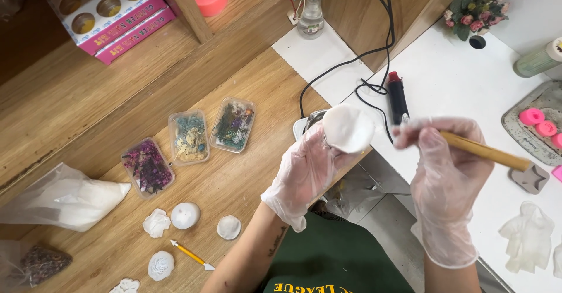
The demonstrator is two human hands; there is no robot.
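My left hand (304, 173), in a clear glove, holds up a round white disc-shaped casting (348, 129) over the gap between the wooden table and the white table. My right hand (446, 179), also gloved, grips a wooden-handled brush (486, 152) whose tip end is blurred near the casting's right edge. Several white castings (185, 215) lie on the wooden table to the lower left, beside a small yellow-handled tool (190, 253).
Three clear boxes of dried flowers (190, 138) sit on the wooden table (246, 94). A bag of white powder (70, 199) lies at left. The white table (451, 82) holds a black tool with a cord (398, 98), pink pieces on a grey tray (541, 123), a star mould (530, 177) and crumpled gloves (527, 240).
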